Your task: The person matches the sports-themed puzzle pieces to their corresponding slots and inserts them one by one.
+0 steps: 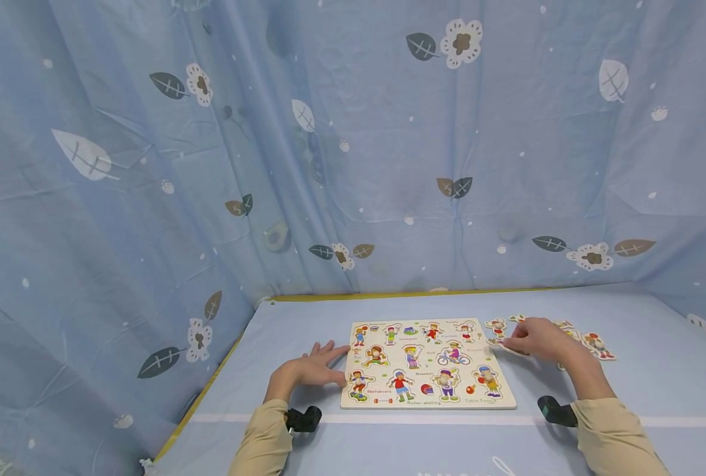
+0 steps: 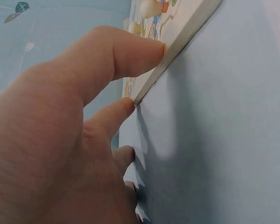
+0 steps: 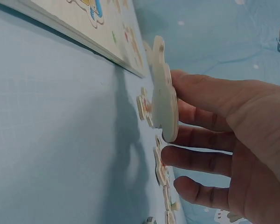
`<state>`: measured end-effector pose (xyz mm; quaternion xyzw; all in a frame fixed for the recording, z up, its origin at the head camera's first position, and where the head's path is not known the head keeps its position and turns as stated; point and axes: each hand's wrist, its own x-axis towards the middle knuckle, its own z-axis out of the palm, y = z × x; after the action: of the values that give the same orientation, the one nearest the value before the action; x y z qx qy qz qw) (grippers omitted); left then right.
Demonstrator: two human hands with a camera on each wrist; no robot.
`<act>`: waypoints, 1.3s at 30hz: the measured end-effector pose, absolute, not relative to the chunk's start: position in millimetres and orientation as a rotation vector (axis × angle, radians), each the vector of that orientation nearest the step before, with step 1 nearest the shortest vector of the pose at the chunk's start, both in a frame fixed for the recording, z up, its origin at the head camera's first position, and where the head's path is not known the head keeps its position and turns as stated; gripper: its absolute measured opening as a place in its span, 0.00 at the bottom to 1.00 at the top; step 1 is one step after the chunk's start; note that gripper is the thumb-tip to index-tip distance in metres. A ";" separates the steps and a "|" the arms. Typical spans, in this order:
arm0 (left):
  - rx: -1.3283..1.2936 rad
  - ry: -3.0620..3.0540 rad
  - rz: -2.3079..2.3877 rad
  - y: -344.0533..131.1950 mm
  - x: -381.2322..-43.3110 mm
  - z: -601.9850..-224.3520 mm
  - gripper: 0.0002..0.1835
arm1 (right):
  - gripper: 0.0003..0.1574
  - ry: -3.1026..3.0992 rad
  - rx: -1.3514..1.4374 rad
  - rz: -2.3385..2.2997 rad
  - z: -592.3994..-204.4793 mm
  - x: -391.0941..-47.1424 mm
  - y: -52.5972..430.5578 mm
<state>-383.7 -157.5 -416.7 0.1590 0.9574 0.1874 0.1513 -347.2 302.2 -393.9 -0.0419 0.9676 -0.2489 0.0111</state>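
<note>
Pale wooden board [image 1: 396, 360], decorated with colourful sports figures [image 1: 412, 357], is laid flat on a light-blue tablecloth [image 1: 389, 439]. Its left edge is touched by the thumb and a finger of the left hand [image 1: 314, 367], which is spread wide with nothing gripped. Just beyond the board's right edge, a flat wooden piece [image 3: 165, 100] is pinched between thumb and fingers of the right hand [image 1: 540, 338]. The piece is probably best pinched lightly and lifted clear of its neighbours, the board being steadied at the left. Counted: one board, eleven large figures on it, one pinched piece, and at least four loose pieces [image 1: 599, 345] at the right, partly overlapped, so the exact number cannot be told.
</note>
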 end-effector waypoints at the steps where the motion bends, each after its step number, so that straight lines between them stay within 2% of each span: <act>1: 0.456 2.749 0.537 -157.5 -383.6 -416.7 0.47 | 0.16 3.019 -0.130 -0.775 -394.0 -347.3 302.0; 25: 0.462 2.753 0.545 -158.1 -383.1 -417.4 0.47 | 0.20 3.099 -0.201 -0.779 -391.7 -347.3 299.6; 39: 0.454 2.755 0.537 -158.2 -384.1 -417.9 0.47 | 0.17 3.108 -0.245 -0.813 -390.5 -350.6 297.9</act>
<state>-384.1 -158.2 -417.9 0.1581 0.9582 0.1868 0.1485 -350.6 297.9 -390.5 -0.0760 0.9639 -0.2521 -0.0400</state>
